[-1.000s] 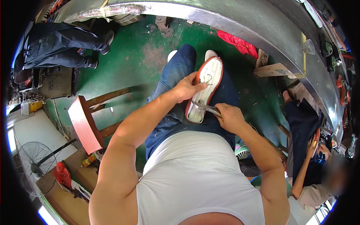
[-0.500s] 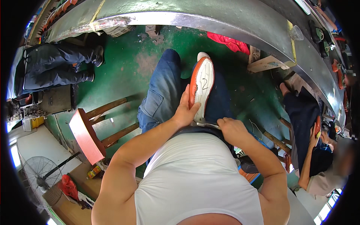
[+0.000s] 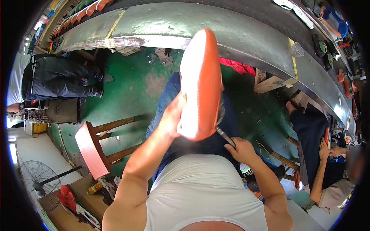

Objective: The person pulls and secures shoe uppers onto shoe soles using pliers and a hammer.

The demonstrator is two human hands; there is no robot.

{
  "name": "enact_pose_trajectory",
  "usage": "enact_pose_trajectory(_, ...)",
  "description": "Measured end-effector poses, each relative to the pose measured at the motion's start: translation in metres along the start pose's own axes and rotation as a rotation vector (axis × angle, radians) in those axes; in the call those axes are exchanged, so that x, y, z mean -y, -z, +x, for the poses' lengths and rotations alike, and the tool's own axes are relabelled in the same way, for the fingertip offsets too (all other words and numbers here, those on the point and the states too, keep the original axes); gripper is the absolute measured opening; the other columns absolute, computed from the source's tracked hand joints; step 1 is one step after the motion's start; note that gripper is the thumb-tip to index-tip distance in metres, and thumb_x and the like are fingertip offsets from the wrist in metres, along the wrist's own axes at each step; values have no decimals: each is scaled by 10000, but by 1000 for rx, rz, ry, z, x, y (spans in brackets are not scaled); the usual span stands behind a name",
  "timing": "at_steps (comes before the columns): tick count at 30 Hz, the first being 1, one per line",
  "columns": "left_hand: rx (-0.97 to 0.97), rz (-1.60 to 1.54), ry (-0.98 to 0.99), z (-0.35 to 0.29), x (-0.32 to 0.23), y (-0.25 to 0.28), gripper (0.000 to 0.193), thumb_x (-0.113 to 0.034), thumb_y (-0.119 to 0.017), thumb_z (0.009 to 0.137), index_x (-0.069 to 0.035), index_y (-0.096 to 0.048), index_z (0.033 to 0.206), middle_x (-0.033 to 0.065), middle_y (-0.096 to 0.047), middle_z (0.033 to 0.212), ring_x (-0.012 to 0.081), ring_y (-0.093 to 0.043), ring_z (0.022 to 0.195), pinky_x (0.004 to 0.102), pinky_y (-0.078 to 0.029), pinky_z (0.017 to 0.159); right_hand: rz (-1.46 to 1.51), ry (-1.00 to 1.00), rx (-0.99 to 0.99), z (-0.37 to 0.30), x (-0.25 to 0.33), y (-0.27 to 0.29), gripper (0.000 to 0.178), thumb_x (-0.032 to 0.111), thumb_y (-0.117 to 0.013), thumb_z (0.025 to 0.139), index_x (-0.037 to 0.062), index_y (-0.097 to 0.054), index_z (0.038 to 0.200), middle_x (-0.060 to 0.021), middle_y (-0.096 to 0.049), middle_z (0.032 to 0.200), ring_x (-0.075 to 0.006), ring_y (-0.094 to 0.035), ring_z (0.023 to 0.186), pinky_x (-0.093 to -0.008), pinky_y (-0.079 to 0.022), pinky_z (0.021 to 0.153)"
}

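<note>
My left hand (image 3: 173, 115) is wrapped round an orange and white shoe (image 3: 206, 88) and holds it up over my lap. Its orange side faces right and its pale side left, with a row of stitches along the join between them. The shoe's narrow end points away from me. In my right hand (image 3: 243, 151) is a slim metal-shafted tool (image 3: 225, 136), tilted up and left to the shoe's near right edge. The tool's far end is partly behind the shoe, so I cannot tell its kind or whether it touches.
A long metal-edged bench (image 3: 154, 25) curves across the far side. Beside my left leg stands a wooden stool (image 3: 92, 150). A seated co-worker (image 3: 323, 173) handles another orange shoe at the right; another person's dark-trousered legs (image 3: 63, 77) show at the left. A fan (image 3: 40, 179) stands lower left.
My left hand has lifted the shoe and turned it, so the orange side now shows instead of the marked white bottom. My right hand has lowered slightly, its tool now angled upward.
</note>
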State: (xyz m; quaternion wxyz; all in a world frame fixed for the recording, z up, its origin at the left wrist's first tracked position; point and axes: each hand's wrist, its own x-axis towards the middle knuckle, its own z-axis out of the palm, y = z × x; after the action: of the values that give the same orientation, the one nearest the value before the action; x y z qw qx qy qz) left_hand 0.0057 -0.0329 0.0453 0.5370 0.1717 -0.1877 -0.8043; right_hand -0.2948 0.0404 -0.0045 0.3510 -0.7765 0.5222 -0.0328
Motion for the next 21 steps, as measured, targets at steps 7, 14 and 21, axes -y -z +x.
enact_pose_trajectory(7, -46, 8, 41, 91, -31, -28, 701, -697, -411, 954, -139, -496, 1368, 124, -629, 1227, 346, -667, 1065, 559, -559, 864, -105, 314, -321, 27, 30, 41, 490, 313, -778, 824, 2, -646, 1179, -145, -574, 1255, -342, -593, 1129, -415, -531, 889)
enact_pose_trajectory(14, -44, 2, 26, 94, -32, -36, 732, -696, -363, 972, -151, -458, 1452, 189, -569, 1360, 413, -589, 1204, 614, -503, 964, 4, 511, -635, 85, 80, 108, 501, 223, -772, 843, -13, -588, 1245, -186, -567, 1263, -376, -586, 1131, -435, -503, 945)
enact_pose_trajectory(21, -55, 42, -21, 97, -24, -35, 770, -731, -347, 953, -182, -416, 1489, 132, -525, 1435, 340, -541, 1292, 542, -453, 1071, 170, 650, -794, 133, 114, 141, 369, 254, -763, 858, -30, -657, 1069, -196, -609, 1235, -363, -614, 1121, -432, -502, 950)
